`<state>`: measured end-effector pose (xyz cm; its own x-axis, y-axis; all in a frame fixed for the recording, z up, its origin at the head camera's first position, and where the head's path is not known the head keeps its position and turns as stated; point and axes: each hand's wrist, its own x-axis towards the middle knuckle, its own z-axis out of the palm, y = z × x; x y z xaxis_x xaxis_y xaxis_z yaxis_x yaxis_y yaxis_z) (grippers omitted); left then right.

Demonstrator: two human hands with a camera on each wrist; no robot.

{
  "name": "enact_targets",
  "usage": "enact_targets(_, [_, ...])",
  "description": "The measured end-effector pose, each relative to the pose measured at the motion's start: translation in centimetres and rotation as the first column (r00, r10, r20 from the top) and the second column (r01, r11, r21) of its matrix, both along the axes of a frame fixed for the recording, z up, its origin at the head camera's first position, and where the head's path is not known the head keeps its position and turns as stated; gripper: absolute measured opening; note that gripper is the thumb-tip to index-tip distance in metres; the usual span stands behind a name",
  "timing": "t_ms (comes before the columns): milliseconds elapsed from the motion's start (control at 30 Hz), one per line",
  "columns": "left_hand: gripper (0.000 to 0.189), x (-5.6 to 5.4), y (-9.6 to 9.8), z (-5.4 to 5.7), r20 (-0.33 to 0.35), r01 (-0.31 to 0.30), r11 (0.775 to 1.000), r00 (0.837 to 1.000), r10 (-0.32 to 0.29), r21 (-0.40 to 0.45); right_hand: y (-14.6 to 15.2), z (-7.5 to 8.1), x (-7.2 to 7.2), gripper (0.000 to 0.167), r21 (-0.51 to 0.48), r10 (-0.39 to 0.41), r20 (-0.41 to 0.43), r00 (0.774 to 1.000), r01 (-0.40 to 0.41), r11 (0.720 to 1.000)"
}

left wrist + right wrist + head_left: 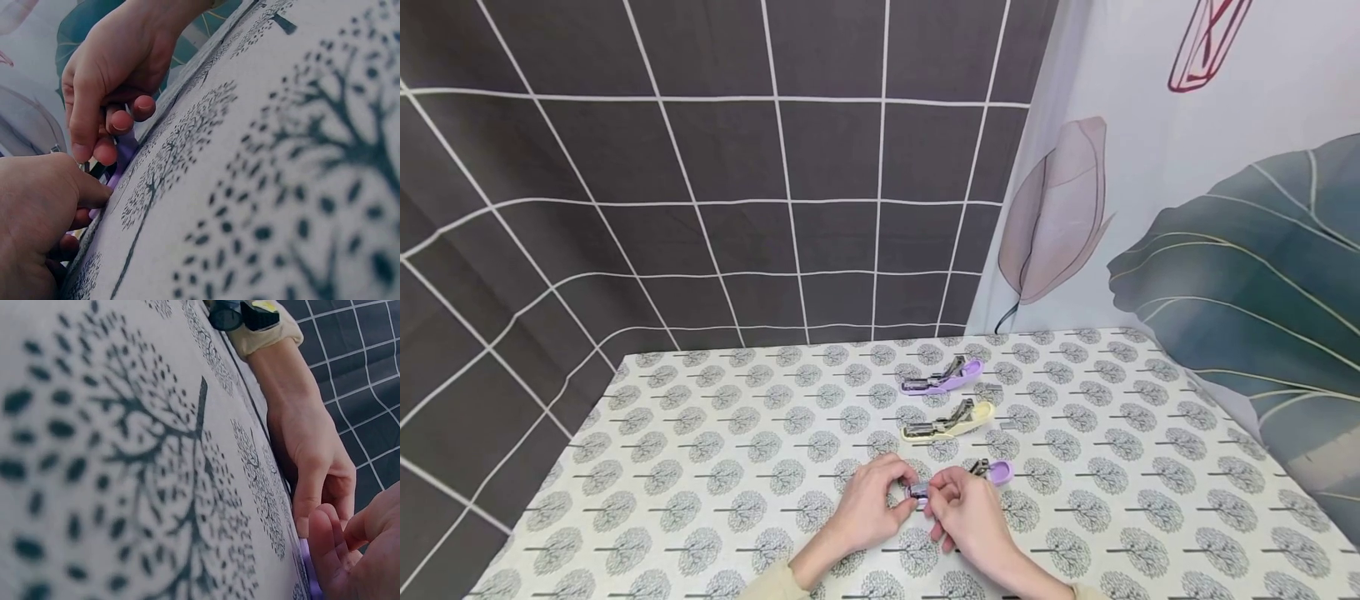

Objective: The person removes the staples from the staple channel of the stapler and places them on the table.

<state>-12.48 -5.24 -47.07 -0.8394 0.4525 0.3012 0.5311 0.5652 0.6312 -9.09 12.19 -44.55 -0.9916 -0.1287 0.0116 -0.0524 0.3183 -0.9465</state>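
Observation:
A purple stapler (pixel 1001 472) lies opened out on the tablecloth, its middle hidden behind my right hand (pixel 972 514). My left hand (pixel 868 502) grips the near-left end of this stapler between thumb and fingers. At that end the thumb and index finger of the right hand pinch a small grey strip (pixel 919 488), which looks like a row of staples. In the left wrist view, the right hand's other fingers (pixel 119 120) hang loosely curled. Only a sliver of the purple body (pixel 308 565) shows in the right wrist view, beside the fingertips.
Farther back lie a yellow stapler (pixel 956 425) and another purple stapler (pixel 947 380), both opened out. A small grey strip (pixel 1007 424) lies right of the yellow one, another (pixel 989 387) right of the far purple one. A tree-patterned cloth (pixel 760 483) covers the table; dark checked fabric (pixel 827 150) hangs behind.

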Motion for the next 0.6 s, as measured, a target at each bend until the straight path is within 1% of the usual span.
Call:
enact_targets(167, [0.022, 0.06, 0.03, -0.03, -0.007, 0.004, 1.0, 1.0, -0.004, -0.001, -0.05, 0.03, -0.21, 0.005, 0.033, -0.001, -0.043, 0.999, 0.002, 0.999])
enact_targets(333, [0.022, 0.08, 0.03, -0.04, -0.013, 0.005, 1.0, 1.0, -0.005, -0.005, 0.04, 0.06, -0.3, 0.011, 0.073, 0.0, -0.073, 0.997, 0.005, 0.997])
enact_targets(433, [0.022, 0.07, 0.03, -0.03, -0.012, 0.006, 1.0, 1.0, -0.006, -0.007, 0.11, 0.06, -0.36, 0.015, 0.092, 0.011, -0.083, 0.996, -0.003, 0.996])
enact_targets(600, [0.022, 0.04, 0.05, -0.02, -0.018, 0.005, 1.0, 1.0, -0.005, -0.006, 0.21, 0.08, -0.44, 0.013, 0.104, 0.03, -0.081, 0.996, -0.021, 0.994])
